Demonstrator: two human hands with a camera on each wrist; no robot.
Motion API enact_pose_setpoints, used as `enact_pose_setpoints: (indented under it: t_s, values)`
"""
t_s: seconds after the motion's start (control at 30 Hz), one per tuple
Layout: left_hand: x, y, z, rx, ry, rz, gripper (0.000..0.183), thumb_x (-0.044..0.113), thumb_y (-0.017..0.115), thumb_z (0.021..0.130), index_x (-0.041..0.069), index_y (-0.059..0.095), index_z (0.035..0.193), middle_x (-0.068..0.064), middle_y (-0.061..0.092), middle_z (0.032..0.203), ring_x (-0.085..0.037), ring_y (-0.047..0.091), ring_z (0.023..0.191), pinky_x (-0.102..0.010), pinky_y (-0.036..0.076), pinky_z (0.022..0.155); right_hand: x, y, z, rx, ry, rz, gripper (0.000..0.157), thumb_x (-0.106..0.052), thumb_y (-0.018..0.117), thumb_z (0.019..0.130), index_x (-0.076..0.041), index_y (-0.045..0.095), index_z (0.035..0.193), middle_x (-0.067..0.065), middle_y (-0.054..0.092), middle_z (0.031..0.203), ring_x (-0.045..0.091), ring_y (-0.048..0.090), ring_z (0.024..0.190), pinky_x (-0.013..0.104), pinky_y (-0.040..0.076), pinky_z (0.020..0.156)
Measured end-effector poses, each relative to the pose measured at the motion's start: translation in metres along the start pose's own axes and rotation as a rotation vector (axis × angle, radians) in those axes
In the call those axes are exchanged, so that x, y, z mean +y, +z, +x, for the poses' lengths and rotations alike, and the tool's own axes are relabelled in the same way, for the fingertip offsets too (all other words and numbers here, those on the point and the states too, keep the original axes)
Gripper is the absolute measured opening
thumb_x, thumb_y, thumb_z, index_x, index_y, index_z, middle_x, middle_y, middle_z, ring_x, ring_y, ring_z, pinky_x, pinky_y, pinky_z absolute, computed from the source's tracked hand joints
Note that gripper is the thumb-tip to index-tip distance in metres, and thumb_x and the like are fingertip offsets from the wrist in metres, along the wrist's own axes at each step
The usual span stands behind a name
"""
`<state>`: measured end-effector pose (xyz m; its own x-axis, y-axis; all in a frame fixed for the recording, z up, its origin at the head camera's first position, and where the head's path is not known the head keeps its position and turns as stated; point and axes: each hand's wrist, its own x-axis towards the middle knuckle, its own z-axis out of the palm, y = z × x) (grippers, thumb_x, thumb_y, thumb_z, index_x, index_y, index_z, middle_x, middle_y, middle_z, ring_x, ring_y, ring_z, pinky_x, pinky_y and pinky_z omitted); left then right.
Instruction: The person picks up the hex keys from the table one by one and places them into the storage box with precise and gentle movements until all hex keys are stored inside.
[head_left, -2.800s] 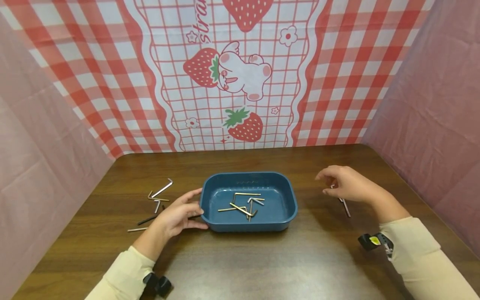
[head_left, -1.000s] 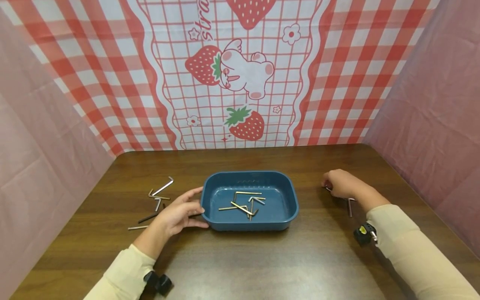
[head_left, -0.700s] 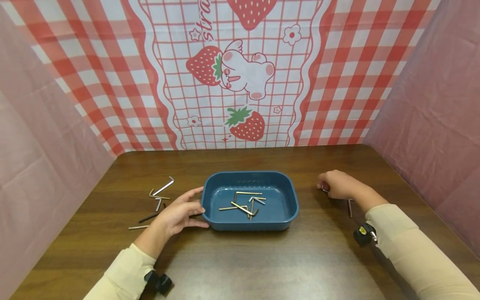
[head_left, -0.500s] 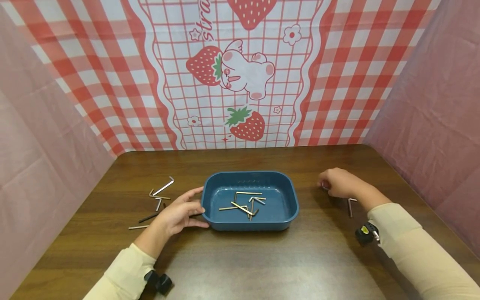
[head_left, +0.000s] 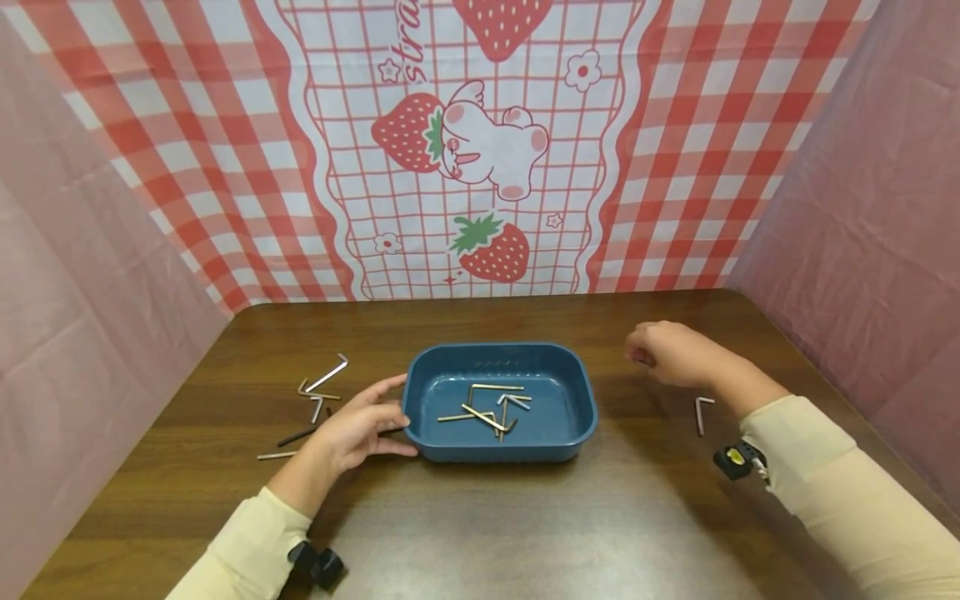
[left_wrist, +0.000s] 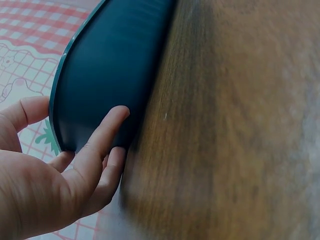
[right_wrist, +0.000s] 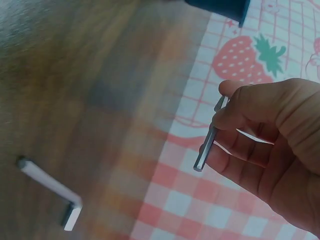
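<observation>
My left hand [head_left: 360,429] rests with spread fingers against the left end of a blue rectangular tray [head_left: 498,452]. In the left wrist view its fingertips touch the tray's outer wall and rim. Several gold and silver hex keys lie crossed on the tray floor, among them a gold hex key [head_left: 495,387]. To the tray's right, my right hand [head_left: 678,354] is raised over the table and pinches a silver hex key [right_wrist: 205,150] between thumb and fingers. Another hex key [head_left: 700,417] lies on the wood below the right wrist.
Left of the tray, several more hex keys are scattered on the brown table [head_left: 510,533], including a silver hex key [head_left: 327,374] and a black hex key [head_left: 296,437] partly behind the left hand. A red checked strawberry cloth [head_left: 675,167] hangs behind, with pink cloth at both sides.
My right hand went down to the table, took hold of a hex key and has lifted it slightly. The other right-hand hex key now shows fully. The left hand stays at the tray.
</observation>
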<state>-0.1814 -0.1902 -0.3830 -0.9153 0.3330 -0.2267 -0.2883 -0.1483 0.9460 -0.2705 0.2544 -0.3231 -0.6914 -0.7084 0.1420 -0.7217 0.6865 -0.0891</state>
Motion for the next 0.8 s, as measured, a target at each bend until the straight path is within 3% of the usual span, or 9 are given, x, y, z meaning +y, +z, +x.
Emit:
enact_pose_setpoints:
  t_s: [0.23,0.47,0.63,0.8]
  values:
    - [-0.001,0.001,0.001,0.003,-0.005,0.003,0.080,-0.007,0.052,0.081,0.006,0.020,0.153,-0.024,0.053,0.124,-0.025,0.063,0.092,-0.056,0.055,0.079,-0.015,-0.015,0.011,-0.006,-0.049,0.000,0.028,0.015,0.067,0.069,-0.011,0.066,0.079,-0.002,0.053,0.072,0.011,0.048,0.067,0.031,0.047,0.057]
    - [0.000,0.001,0.000,0.009,-0.004,-0.002,0.080,-0.008,0.051,0.080,0.005,0.020,0.153,-0.020,0.057,0.117,-0.025,0.063,0.091,-0.056,0.055,0.079,-0.036,-0.027,0.028,-0.025,-0.082,-0.021,0.027,0.015,0.066,0.071,-0.010,0.068,0.082,-0.003,0.055,0.075,0.010,0.049,0.067,0.030,0.048,0.059]
    - [0.000,0.001,0.000,0.008,0.000,0.000,0.080,-0.007,0.051,0.080,0.004,0.020,0.153,-0.021,0.057,0.117,-0.024,0.063,0.090,-0.056,0.056,0.079,-0.052,-0.033,0.041,-0.047,-0.131,-0.025,0.030,0.016,0.064,0.068,-0.012,0.067,0.079,-0.003,0.052,0.072,0.011,0.046,0.065,0.028,0.045,0.057]
    - [0.000,0.000,0.000,0.008,0.004,0.008,0.080,-0.007,0.051,0.080,0.004,0.020,0.153,-0.024,0.054,0.120,-0.024,0.063,0.089,-0.056,0.056,0.078,-0.067,-0.036,0.052,-0.079,-0.158,-0.047,0.027,0.013,0.067,0.073,-0.013,0.066,0.079,-0.003,0.052,0.071,0.011,0.045,0.065,0.027,0.043,0.056]
